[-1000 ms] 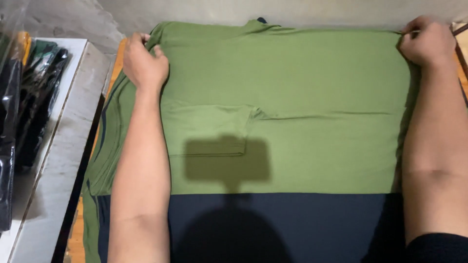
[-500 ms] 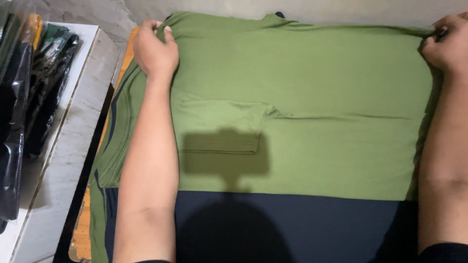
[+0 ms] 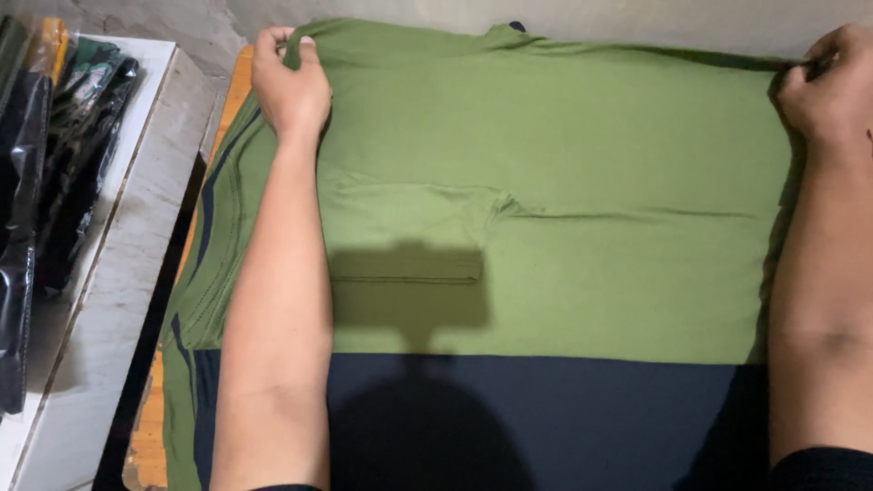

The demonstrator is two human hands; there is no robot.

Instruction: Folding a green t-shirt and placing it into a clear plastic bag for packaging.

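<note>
Both the left hand (image 3: 289,86) and right hand (image 3: 832,91) pinch closed on the far corners of the flat olive-green cotton garment (image 3: 564,182), with shiny black plastic-wrapped packages (image 3: 55,173) stacked at left.

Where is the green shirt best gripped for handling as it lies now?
Probably at the two far corners, coming from the near side: the green shirt lies flat, and the left hand and right hand each pinch the far edge there.
</note>
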